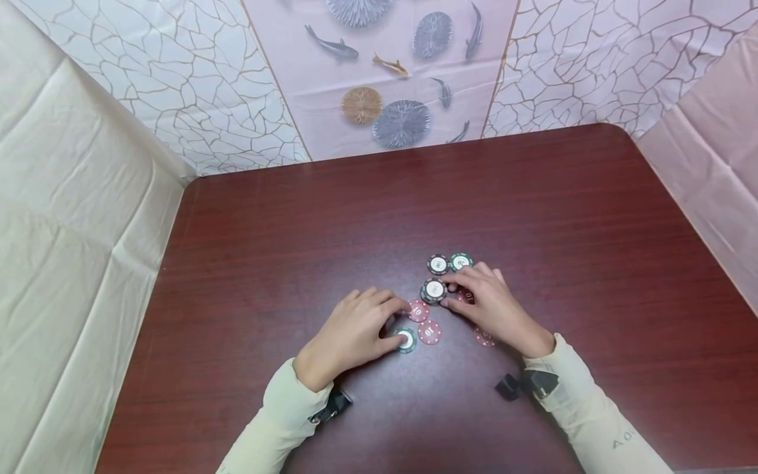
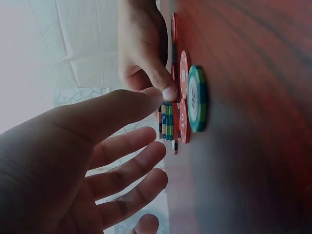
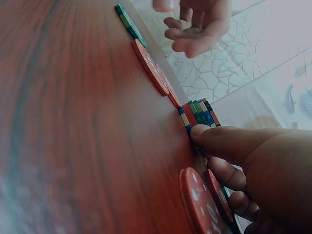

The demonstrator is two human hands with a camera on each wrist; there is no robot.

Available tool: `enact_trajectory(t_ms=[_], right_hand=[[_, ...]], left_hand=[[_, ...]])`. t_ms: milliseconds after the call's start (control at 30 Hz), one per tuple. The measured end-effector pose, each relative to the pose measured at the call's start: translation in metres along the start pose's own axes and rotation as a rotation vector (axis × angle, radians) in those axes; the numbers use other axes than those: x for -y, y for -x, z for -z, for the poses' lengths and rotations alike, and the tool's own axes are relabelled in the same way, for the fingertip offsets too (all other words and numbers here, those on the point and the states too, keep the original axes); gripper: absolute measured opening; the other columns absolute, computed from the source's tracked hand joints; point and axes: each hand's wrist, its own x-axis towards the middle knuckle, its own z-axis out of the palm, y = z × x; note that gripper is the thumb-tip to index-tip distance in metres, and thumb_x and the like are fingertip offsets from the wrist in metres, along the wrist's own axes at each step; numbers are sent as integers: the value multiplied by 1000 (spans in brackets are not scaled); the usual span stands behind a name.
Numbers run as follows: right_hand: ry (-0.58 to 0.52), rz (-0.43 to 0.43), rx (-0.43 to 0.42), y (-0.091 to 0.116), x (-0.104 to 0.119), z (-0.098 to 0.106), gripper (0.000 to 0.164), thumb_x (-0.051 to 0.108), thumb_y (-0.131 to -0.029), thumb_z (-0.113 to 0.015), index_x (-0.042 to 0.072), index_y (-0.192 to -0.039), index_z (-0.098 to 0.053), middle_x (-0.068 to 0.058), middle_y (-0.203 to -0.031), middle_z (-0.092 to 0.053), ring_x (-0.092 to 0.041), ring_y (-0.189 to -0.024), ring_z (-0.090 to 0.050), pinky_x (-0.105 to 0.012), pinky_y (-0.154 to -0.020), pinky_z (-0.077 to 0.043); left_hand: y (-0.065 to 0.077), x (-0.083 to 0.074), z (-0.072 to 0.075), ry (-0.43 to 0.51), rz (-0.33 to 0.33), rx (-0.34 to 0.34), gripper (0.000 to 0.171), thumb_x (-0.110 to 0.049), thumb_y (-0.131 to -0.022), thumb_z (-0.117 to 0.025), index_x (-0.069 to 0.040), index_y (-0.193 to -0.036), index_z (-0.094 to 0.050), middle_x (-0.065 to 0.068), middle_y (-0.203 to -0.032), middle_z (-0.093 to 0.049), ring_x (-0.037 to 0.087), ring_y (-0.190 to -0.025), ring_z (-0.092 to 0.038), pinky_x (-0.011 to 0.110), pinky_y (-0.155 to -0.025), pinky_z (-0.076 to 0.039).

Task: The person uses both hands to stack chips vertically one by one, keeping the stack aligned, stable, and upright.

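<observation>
My right hand (image 1: 494, 309) pinches the edge of a short stack of poker chips (image 1: 434, 291) between thumb and fingers. Black, green and red layers show in this stack (image 3: 197, 114) in the right wrist view, with a black-edged chip on top. Left of it, my left hand (image 1: 358, 332) hovers with parted, relaxed fingers and holds nothing. Its fingertips overlap a red chip (image 1: 419, 311) and a green chip (image 1: 406, 341) in the head view. In the left wrist view, its fingers (image 2: 131, 178) are apart from the stack.
A black chip (image 1: 438, 264) and a green chip (image 1: 461, 261) lie just beyond the stack. Another red chip (image 1: 429, 332) is nearer me, and one more red chip (image 1: 483, 337) lies partly under my right hand. Patterned cloth (image 1: 397, 85) hangs behind the brown table (image 1: 266, 230).
</observation>
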Motion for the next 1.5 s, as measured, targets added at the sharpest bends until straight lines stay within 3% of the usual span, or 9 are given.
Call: enact_trajectory(t_ms=[300, 567, 800, 1000, 1500], right_hand=[[-6, 12, -22, 0, 2, 0, 36, 18, -90, -84, 9, -123, -76, 1, -99, -70, -21, -97, -53, -41, -82, -32], [-5, 6, -22, 0, 2, 1, 35, 18, -90, -84, 9, -122, -77, 1, -98, -70, -21, -97, -52, -41, -82, -32], [-2, 0, -11, 0, 2, 1, 35, 19, -90, -84, 9, -123, -76, 1, -98, -69, -21, -97, -52, -41, -81, -32], [0, -6, 1, -1, 2, 1, 37, 21, -91, -83, 8, -124, -76, 0, -100, -69, -22, -99, -52, -41, -83, -32], [4, -17, 12, -1, 2, 1, 37, 22, -91, -83, 9, -125, -76, 0, -101, -70, -22, -100, -53, -41, -83, -32]], left_hand=[[11, -3, -11, -1, 42, 38, 43, -48, -88, -84, -24, -123, -75, -7, -120, -72, 17, -115, -64, 41, -92, -49], [16, -7, -18, -18, 58, 14, 43, -48, -87, -85, -24, -122, -77, -9, -112, -70, 15, -103, -62, 40, -87, -49], [16, -10, -19, 4, 70, 8, 40, -43, -88, -85, -23, -121, -75, -8, -113, -69, 15, -104, -62, 40, -87, -49], [17, -12, -19, -5, 40, -3, 43, -39, -90, -84, -22, -126, -69, -5, -116, -72, 16, -107, -66, 38, -84, -48], [17, -14, -14, -90, -18, 6, 38, -43, -88, -82, -20, -118, -77, -6, -110, -72, 14, -102, -66, 36, -82, -47]])
